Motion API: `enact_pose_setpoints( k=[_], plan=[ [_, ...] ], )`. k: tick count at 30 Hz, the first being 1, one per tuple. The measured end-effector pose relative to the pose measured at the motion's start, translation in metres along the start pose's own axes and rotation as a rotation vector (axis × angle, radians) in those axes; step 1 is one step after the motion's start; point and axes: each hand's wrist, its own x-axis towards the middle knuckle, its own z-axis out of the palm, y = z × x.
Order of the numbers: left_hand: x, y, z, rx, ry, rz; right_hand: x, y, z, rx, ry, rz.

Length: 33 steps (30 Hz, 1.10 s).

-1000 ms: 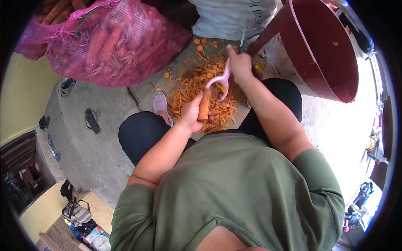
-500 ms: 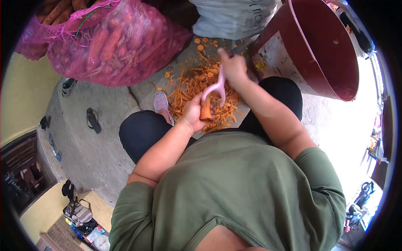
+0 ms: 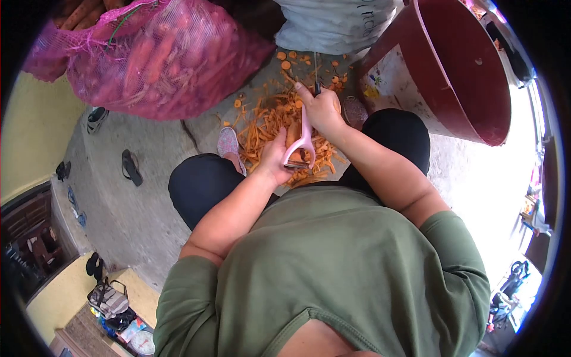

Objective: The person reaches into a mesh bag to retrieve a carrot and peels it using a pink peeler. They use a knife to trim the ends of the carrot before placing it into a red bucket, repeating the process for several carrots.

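A carrot (image 3: 293, 133) lies just above mid-frame, gripped in the left hand (image 3: 275, 159), a pink peeler (image 3: 307, 134) over it. The right hand (image 3: 325, 110) closes around the peeler's handle and a knife (image 3: 317, 87). Orange peelings (image 3: 257, 140) spread beneath; a pink mesh sack (image 3: 160, 65) fills the upper left, a red bucket (image 3: 410, 65) the upper right.

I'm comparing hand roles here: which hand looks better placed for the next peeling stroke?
Probably the right hand: it holds the pink peeler, whose head lies over the carrot at the end toward the body. The left hand is occupied holding that carrot.
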Motion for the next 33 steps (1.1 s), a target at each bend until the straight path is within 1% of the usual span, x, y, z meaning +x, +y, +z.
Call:
enact_pose_setpoints(
  k=[1, 2, 3, 4, 6, 7, 8, 10, 11, 12, 14, 15, 16, 17, 18, 20, 22, 23, 25, 26, 27, 28, 29, 30, 31, 33],
  plan=[
    [-0.005, -0.001, 0.004, -0.002, 0.000, -0.012, -0.002, 0.000, 0.000, 0.007, -0.047, -0.008],
    [-0.008, -0.002, 0.006, -0.004, -0.001, -0.023, 0.005, 0.004, 0.001, -0.060, 0.072, -0.022],
    [0.002, -0.006, -0.006, 0.140, -0.109, 0.020, 0.019, 0.010, 0.001, -0.128, 0.190, -0.036],
    [0.000, -0.006, -0.004, 0.133, -0.118, -0.007, 0.034, 0.013, -0.002, -0.196, 0.309, -0.050],
    [-0.005, -0.005, 0.001, 0.121, -0.134, -0.060, 0.063, 0.016, -0.024, -0.061, 0.439, 0.023],
    [-0.006, -0.006, -0.001, 0.105, -0.118, -0.052, 0.070, 0.018, -0.028, 0.102, 0.332, 0.107],
    [-0.006, -0.006, -0.002, 0.089, -0.103, -0.042, 0.069, 0.022, -0.024, 0.048, 0.317, 0.105],
    [-0.006, -0.003, -0.002, 0.052, -0.082, -0.014, 0.040, 0.005, -0.011, -0.064, 0.287, 0.091],
    [-0.008, -0.002, 0.000, 0.073, -0.085, 0.034, 0.025, 0.005, -0.004, -0.027, 0.165, 0.030],
    [-0.011, -0.002, 0.004, 0.060, -0.085, 0.030, 0.004, -0.004, -0.008, -0.025, 0.006, -0.043],
    [-0.014, -0.005, 0.011, 0.038, -0.083, 0.015, -0.006, -0.009, -0.009, -0.033, -0.048, -0.081],
    [-0.012, -0.006, 0.006, 0.192, -0.141, 0.008, 0.007, 0.000, -0.007, -0.112, 0.105, -0.050],
    [-0.013, -0.006, 0.003, 0.191, -0.147, -0.005, 0.029, 0.008, -0.009, -0.189, 0.261, -0.019],
    [-0.013, -0.006, 0.002, 0.192, -0.154, -0.017, 0.043, 0.011, -0.019, -0.158, 0.334, 0.038],
    [-0.014, -0.006, 0.001, 0.191, -0.160, -0.028, 0.061, 0.021, -0.028, -0.117, 0.429, 0.007],
    [-0.026, -0.003, 0.009, 0.246, -0.151, -0.041, 0.086, 0.047, -0.030, 0.230, 0.486, -0.018],
    [-0.036, 0.002, 0.013, 0.255, -0.121, -0.038, 0.054, 0.017, -0.041, 0.353, 0.264, 0.178],
    [-0.038, 0.006, 0.012, 0.242, -0.141, -0.031, 0.036, 0.002, -0.048, 0.411, 0.151, 0.272],
    [-0.044, 0.015, 0.004, 0.215, -0.176, -0.026, 0.010, -0.007, -0.057, 0.399, -0.004, 0.297],
    [-0.047, 0.018, 0.002, 0.289, -0.155, 0.003, 0.002, -0.005, -0.059, 0.391, -0.079, 0.318],
    [-0.050, 0.020, 0.002, 0.301, -0.141, 0.008, -0.003, 0.001, -0.063, 0.305, -0.127, 0.256],
    [-0.056, 0.021, 0.003, 0.313, -0.124, 0.013, -0.010, 0.006, -0.066, 0.334, -0.143, 0.291],
    [-0.061, 0.020, 0.009, 0.307, -0.059, 0.028, -0.014, 0.006, -0.072, 0.365, -0.159, 0.314],
    [-0.063, 0.019, 0.013, 0.281, -0.061, 0.041, -0.018, 0.001, -0.076, 0.396, -0.174, 0.335],
    [-0.064, 0.017, 0.017, 0.253, -0.065, 0.052, -0.021, 0.000, -0.078, 0.376, -0.175, 0.297],
    [-0.061, 0.011, 0.022, 0.193, -0.070, 0.065, -0.027, -0.004, -0.075, 0.416, -0.113, 0.294]
  ],
)
